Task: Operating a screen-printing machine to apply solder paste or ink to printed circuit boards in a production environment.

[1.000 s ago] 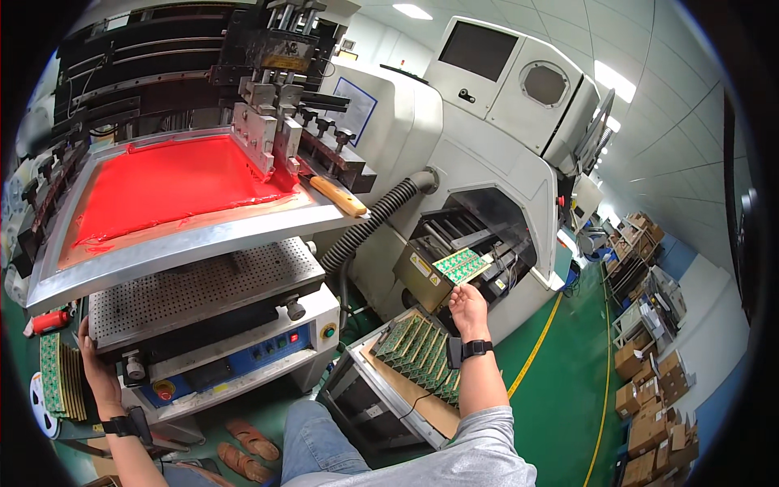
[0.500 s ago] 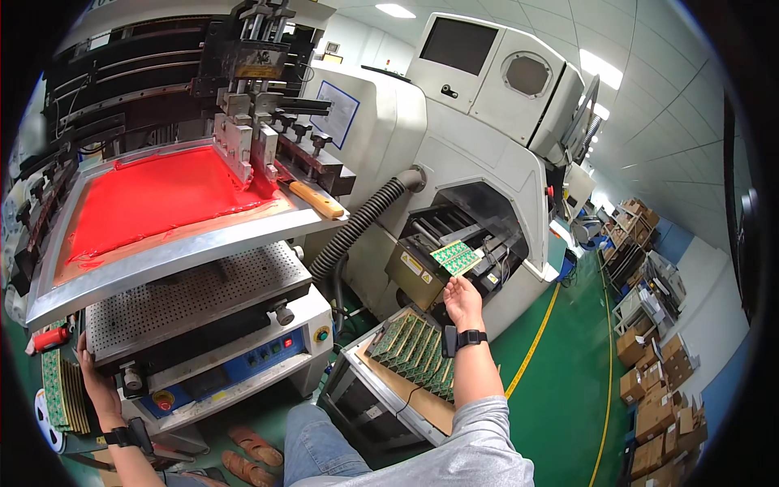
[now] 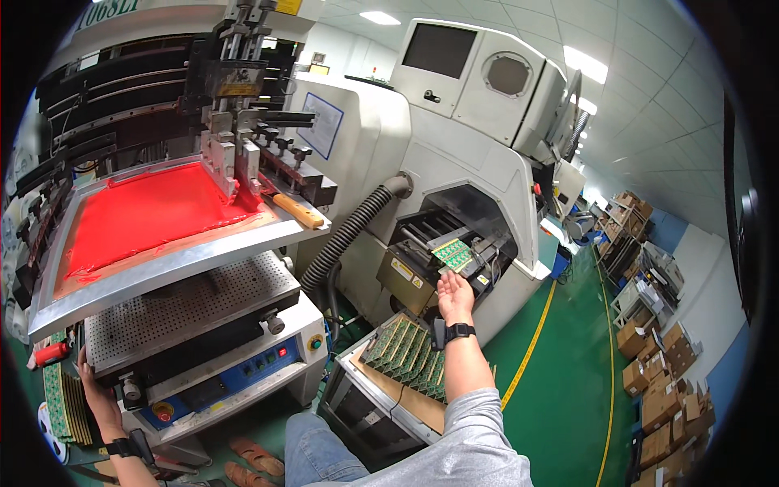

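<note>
A green circuit board panel (image 3: 452,254) with pale edges lies on the rails at the mouth of the white machine. Just below its near edge is my right hand (image 3: 455,297), palm up, fingers stretched out and apart from the board. At the far left, my left hand (image 3: 99,399) rests with extended fingers against the side of the perforated metal plate (image 3: 191,304); part of the hand is hidden by that edge. Beneath my right forearm, several green boards (image 3: 406,355) stand in a slanted row on a brown-topped cart (image 3: 361,375).
Above the plate sits a metal-framed screen (image 3: 187,268) spread with red paste (image 3: 150,215), a wooden-handled spatula (image 3: 298,210) on its edge. A ribbed hose (image 3: 349,235) bends between the machines. Stacked boards (image 3: 65,402) stand at far left; cardboard boxes (image 3: 661,402) line the right.
My right hand has let go of the board panel, drawn slightly back from it and opened its fingers. The head view has shifted a little; my left hand stays at the plate's side.
</note>
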Demonstrator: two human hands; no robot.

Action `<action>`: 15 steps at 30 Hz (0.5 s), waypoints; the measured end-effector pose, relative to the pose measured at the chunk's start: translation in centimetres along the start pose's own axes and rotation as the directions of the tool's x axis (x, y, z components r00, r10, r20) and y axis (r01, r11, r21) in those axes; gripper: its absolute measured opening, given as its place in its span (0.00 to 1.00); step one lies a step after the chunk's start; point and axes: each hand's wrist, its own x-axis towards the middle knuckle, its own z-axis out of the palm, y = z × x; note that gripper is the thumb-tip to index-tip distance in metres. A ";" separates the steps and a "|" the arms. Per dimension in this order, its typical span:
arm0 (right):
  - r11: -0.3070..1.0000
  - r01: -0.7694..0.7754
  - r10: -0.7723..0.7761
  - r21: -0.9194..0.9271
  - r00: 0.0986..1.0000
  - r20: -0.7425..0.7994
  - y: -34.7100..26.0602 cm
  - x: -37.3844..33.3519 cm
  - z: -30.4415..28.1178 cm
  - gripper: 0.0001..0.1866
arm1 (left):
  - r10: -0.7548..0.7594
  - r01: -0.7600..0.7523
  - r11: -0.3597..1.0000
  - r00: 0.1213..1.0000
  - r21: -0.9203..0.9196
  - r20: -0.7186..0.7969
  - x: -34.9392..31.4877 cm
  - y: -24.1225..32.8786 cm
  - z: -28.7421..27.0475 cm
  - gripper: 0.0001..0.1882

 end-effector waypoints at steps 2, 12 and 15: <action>0.997 -0.068 0.069 -0.020 0.995 0.067 0.0 -0.2 -0.6 0.10 | -0.013 0.013 0.999 1.000 -0.031 0.021 0.4 -0.5 0.1 0.27; 0.942 -0.140 0.248 -0.307 0.904 0.349 6.7 -9.1 8.3 0.06 | -0.048 0.047 0.999 0.999 -0.017 -0.020 -0.4 1.4 -0.3 0.26; 0.906 -0.015 0.220 -0.424 0.871 0.440 7.1 -13.1 11.5 0.06 | 0.055 -0.058 0.992 0.998 0.110 0.032 0.7 -0.2 2.5 0.25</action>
